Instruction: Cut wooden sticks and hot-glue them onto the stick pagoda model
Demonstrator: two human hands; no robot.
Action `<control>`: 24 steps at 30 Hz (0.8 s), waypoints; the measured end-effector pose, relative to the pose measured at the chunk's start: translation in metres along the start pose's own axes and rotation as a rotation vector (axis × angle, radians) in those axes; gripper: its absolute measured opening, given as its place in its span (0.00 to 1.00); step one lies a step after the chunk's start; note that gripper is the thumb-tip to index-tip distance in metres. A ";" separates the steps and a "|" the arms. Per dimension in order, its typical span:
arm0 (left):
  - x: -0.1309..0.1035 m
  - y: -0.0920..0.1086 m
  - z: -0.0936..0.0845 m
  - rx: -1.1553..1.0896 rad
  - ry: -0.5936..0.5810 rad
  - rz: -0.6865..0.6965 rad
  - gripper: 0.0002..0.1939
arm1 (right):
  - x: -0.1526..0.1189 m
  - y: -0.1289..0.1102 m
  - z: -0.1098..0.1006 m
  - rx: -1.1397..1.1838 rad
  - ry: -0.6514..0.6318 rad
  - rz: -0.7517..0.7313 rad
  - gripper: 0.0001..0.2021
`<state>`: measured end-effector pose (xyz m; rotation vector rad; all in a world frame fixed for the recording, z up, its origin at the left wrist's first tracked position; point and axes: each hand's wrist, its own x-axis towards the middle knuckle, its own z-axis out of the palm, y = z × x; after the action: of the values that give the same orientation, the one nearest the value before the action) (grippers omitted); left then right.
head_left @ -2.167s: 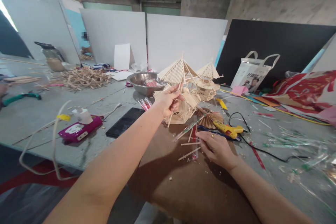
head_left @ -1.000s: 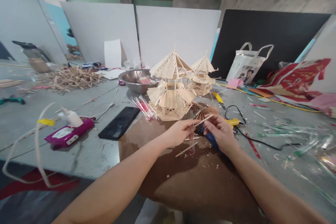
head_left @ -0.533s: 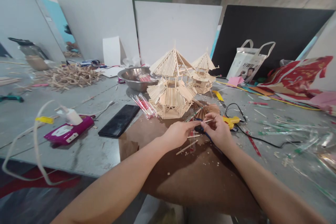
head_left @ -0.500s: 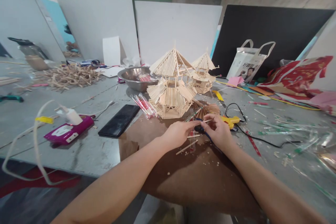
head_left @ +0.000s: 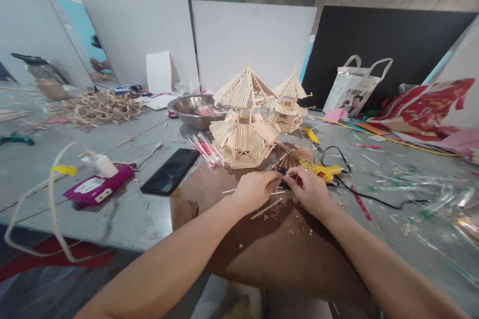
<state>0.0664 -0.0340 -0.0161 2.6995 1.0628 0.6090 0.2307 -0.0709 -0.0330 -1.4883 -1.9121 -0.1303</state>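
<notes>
My left hand (head_left: 257, 189) and my right hand (head_left: 310, 190) meet fingertip to fingertip over the brown paper sheet (head_left: 262, 249). Both pinch a thin wooden stick (head_left: 229, 191). One end of it pokes out to the left of my left hand, and the rest is hidden by my fingers. Just behind the hands stands a two-tier pagoda model (head_left: 243, 129) built of sticks, with a smaller one (head_left: 290, 107) behind it to the right. A few loose sticks (head_left: 267, 208) lie on the paper under the hands.
A yellow glue gun (head_left: 319, 169) with a black cord lies right of the hands. A black phone (head_left: 170, 172), a pink box (head_left: 99, 187), a steel bowl (head_left: 192, 109) and a stick pile (head_left: 99, 107) are to the left. Bags (head_left: 422, 109) and plastic wrappers (head_left: 430, 199) lie to the right.
My left hand left the pagoda model and joined my right hand in front of it. Both took hold of one stick, then drew closer together and lower over the paper.
</notes>
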 end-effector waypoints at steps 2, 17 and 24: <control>0.000 0.002 -0.001 0.060 -0.005 -0.015 0.16 | 0.000 -0.002 0.000 -0.012 -0.027 -0.002 0.12; -0.005 0.006 0.002 0.286 -0.049 -0.042 0.12 | -0.001 -0.010 -0.002 -0.336 -0.151 -0.122 0.16; -0.005 0.006 0.005 0.297 -0.087 -0.059 0.12 | -0.002 -0.014 -0.003 -0.453 -0.212 -0.087 0.16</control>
<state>0.0689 -0.0423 -0.0207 2.8973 1.2964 0.3429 0.2195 -0.0788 -0.0277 -1.7670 -2.2210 -0.4906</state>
